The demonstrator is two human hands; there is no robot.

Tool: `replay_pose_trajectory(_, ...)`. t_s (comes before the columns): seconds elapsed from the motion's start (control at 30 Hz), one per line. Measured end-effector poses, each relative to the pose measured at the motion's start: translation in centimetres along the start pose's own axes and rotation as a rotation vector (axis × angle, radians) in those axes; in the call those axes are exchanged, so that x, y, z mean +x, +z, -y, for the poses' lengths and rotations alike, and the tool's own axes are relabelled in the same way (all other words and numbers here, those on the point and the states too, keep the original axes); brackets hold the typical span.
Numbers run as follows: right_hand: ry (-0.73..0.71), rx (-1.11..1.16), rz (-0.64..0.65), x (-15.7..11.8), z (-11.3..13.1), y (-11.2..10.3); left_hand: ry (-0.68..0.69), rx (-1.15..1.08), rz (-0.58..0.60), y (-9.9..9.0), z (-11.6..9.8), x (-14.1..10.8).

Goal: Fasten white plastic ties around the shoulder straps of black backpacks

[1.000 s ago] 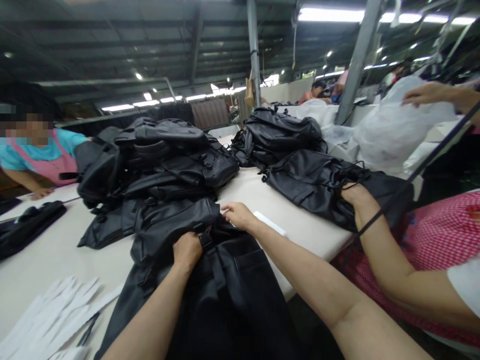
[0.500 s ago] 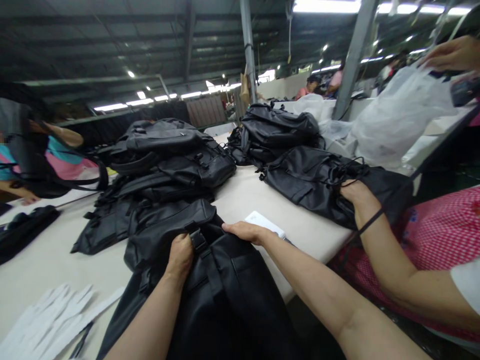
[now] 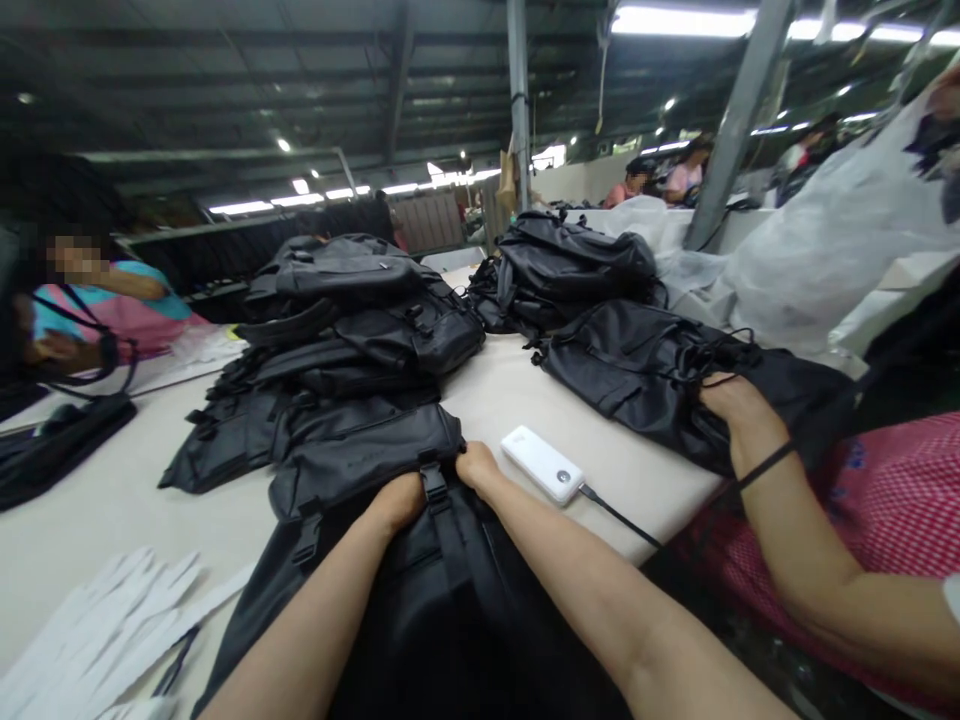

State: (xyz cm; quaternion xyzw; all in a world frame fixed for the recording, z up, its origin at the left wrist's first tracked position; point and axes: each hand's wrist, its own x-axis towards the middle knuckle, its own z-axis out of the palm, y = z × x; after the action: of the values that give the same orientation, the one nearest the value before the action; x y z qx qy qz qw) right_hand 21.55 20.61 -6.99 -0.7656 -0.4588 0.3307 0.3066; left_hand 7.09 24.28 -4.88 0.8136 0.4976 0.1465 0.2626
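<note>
Foremost: black bag (image 3: pixel 420 620), beneath both hands, long axis running away from the body. Left hand (image 3: pixel 403 499), nearer, and right hand (image 3: pixel 475 466) at its flap (image 3: pixel 367 455); forearms converging, fingers hidden, grip indeterminable. Right of right hand: white device (image 3: pixel 541 464). Beyond, leftward: stacked bags (image 3: pixel 352 290).
</note>
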Motion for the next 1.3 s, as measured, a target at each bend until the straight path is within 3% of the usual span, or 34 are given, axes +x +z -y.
replay_pose_trajectory(0.13,-0.035,-0.137,-0.049,1.1,0.4,-0.1,0.101,0.219,0.068,-1.1,1.3,-4.9)
replay_pose_trajectory(0.27,-0.083,-0.287,-0.090,1.9,1.3,-0.1,0.151,0.483,-0.051,-0.7,2.6,-9.7)
replay_pose_trajectory(0.4,-0.117,-0.429,-0.104,2.3,1.3,0.8,0.025,0.569,-0.130,0.6,3.5,-10.4)
replay_pose_trajectory(0.57,-0.163,-0.586,-0.095,1.0,1.7,-0.6,-0.010,0.464,-0.007,-0.5,3.4,-10.6)
replay_pose_trajectory(0.63,-0.288,-0.645,-0.169,-0.7,1.5,-1.5,0.083,0.399,0.021,-1.8,3.6,-12.3)
replay_pose_trajectory(0.7,-0.516,-0.696,-0.234,-2.8,0.7,-1.4,0.199,0.345,0.026,-3.0,4.6,-14.5)
replay_pose_trajectory(0.77,-0.686,-0.743,-0.180,-4.2,-0.5,-0.3,0.186,0.351,-0.016,-4.0,6.3,-16.2)
replay_pose_trajectory(0.8,-0.697,-0.767,-0.111,-4.6,-1.1,0.5,0.141,0.359,-0.024,-4.2,7.2,-16.6)
replay_pose_trajectory(0.87,-0.625,-0.810,0.013,-4.3,-2.0,2.2,0.061,0.358,0.025,-4.4,9.0,-16.6)
replay_pose_trajectory(0.93,-0.568,-0.821,0.059,-3.3,-2.2,3.1,0.044,0.351,0.039,-4.4,10.1,-16.1)
replay_pose_trajectory(1.03,-0.558,-0.800,0.112,-2.7,-1.4,2.5,0.054,0.323,0.047,-5.0,9.9,-16.3)
replay_pose_trajectory(1.1,-0.586,-0.770,0.068,-4.5,-0.8,0.9,0.071,0.305,-0.010,-5.8,8.7,-18.1)
replay_pose_trajectory(1.17,-0.675,-0.739,0.014,-8.3,-0.5,-0.6,0.090,0.293,-0.070,-6.5,7.4,-21.3)
replay_pose_trajectory(1.3,-0.930,-0.751,0.179,-17.4,-2.0,-1.1,0.190,0.307,-0.006,-5.8,6.5,-27.8)
